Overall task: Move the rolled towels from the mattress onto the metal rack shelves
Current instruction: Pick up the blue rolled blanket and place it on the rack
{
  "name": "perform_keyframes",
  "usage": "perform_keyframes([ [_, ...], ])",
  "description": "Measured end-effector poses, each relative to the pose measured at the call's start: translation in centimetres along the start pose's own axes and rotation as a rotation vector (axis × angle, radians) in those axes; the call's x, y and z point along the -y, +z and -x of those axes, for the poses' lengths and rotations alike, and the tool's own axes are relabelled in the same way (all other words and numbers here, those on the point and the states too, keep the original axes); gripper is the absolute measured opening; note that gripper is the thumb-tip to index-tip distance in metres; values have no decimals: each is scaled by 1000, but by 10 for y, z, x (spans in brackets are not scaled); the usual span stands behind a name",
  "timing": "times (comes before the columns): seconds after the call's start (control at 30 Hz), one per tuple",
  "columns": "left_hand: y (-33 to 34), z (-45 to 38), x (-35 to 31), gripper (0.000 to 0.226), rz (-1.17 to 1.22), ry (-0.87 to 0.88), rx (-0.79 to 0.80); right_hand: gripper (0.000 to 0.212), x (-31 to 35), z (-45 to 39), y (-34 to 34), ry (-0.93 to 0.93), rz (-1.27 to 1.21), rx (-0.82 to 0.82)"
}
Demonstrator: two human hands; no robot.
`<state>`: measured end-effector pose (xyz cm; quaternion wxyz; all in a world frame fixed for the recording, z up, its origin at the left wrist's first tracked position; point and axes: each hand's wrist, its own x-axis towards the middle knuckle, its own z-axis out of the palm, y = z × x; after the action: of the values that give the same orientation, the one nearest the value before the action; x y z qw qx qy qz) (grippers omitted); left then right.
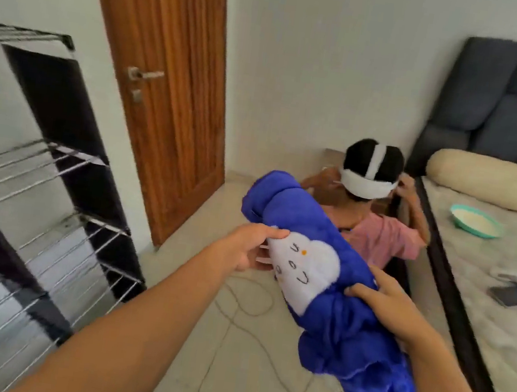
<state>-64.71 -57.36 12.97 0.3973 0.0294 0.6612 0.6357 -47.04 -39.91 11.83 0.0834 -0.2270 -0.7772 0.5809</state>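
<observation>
Between left hand (248, 247) and right hand (393, 307), rolled blue towel (333, 291), fingers curled around both sides. Rack (66, 170) blurred, left palm hidden.

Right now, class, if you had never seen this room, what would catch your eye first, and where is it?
The bright blue rolled towel with its white cloud face, held mid-air at centre by the left hand and right hand. Behind it a second person crouches beside the mattress. The metal rack stands at left.
</observation>
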Motion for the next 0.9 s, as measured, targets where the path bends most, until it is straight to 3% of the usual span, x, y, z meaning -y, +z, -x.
perform_keyframes([
  [0.1, -76, 4, -11, 26, 92, 47, -154, 29, 26, -56, 60, -73, 31, 148],
  [0.33, -221, -5, -42, 45, 265, 250, -423, 24, 88, -182, 191, -182, 61, 422],
  [0.47, -285, -1, -54, 29, 349, 319, -555, 24, 130, -232, 259, -252, 80, 571],
  [0.53, -315, 2, -60, 34, 398, 331, -654, 24, 149, -248, 295, -270, 65, 631],
  [0.7, -397, 1, -87, 31, 489, 357, -856, 26, 195, -280, 388, -338, 42, 664],
  [0.9, -491, -21, -128, 35, 544, 391, -950, 36, 233, -315, 484, -371, 75, 594],
])
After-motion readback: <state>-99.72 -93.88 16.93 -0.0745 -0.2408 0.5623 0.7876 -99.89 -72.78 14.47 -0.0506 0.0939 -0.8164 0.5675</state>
